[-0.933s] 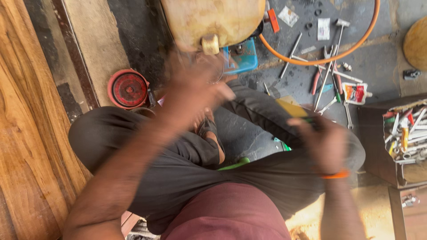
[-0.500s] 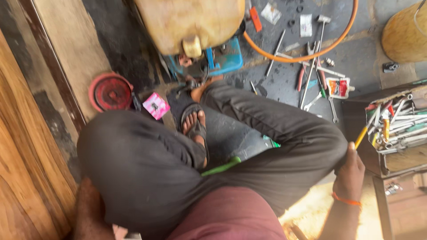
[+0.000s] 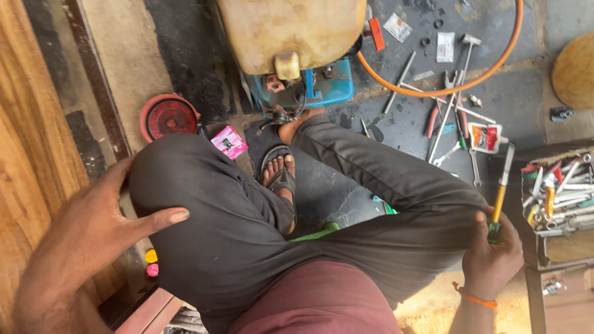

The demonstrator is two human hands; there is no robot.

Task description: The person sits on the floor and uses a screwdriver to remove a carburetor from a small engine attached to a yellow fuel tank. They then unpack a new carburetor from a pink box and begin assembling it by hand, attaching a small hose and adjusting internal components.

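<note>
Now keep right hand (image 3: 492, 256) clenched low on yellow-shafted screwdriver (image 3: 499, 201), seemingly by its green handle, tip pointed away toward scattered tools (image 3: 451, 117), left hand (image 3: 93, 232) released, flat on knee (image 3: 179, 185).

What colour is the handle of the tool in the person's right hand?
The screwdriver held in the right hand has a yellow handle with a green end, seen in the head view.

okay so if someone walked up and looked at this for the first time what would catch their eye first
Probably the right hand, low on the right beside the knee, gripping a yellow-handled screwdriver that points up toward the scattered tools. Next, the left hand, spread flat on the other knee at the left. Beyond the crossed legs, at the top, stands a yellowed tank on a blue engine, ringed by an orange hose.
</note>
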